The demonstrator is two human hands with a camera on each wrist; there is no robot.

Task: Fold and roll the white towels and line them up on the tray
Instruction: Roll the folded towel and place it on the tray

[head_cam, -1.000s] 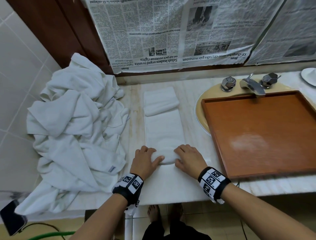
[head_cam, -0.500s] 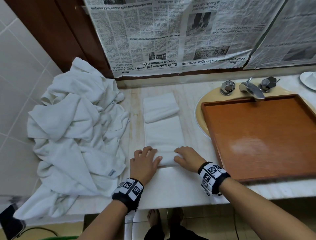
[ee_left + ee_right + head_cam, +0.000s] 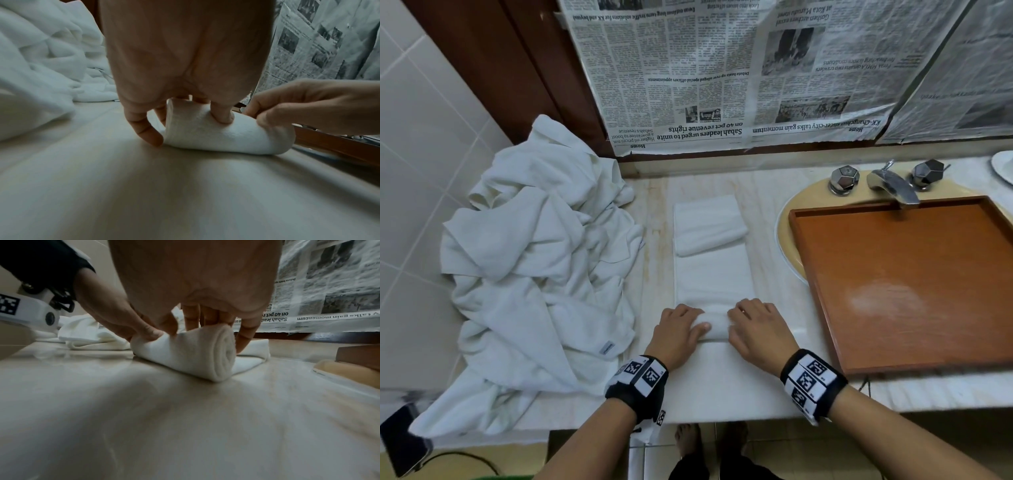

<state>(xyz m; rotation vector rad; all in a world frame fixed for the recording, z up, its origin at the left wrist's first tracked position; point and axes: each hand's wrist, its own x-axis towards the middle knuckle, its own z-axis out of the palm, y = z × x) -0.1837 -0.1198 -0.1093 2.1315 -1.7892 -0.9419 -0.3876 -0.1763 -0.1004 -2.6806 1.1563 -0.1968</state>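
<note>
Fingers of both hands are curled over a partly rolled white towel, which is gripped by the left hand and the right hand on the counter. Its unrolled length is laid flat beyond them. A wooden tray is set over the sink at the right, and a heap of towels is piled at the left.

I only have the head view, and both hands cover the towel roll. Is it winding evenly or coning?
Observer: Right wrist view shows the roll's right end as a flat, even spiral.
Operator: And the left end?
Observer: Left wrist view: that end looks flush too; the left hand's little finger touches down beside it.
Operator: Right hand's grip?
Observer: The right hand has fingers curled over the top, little finger beside the spiral end.
</note>
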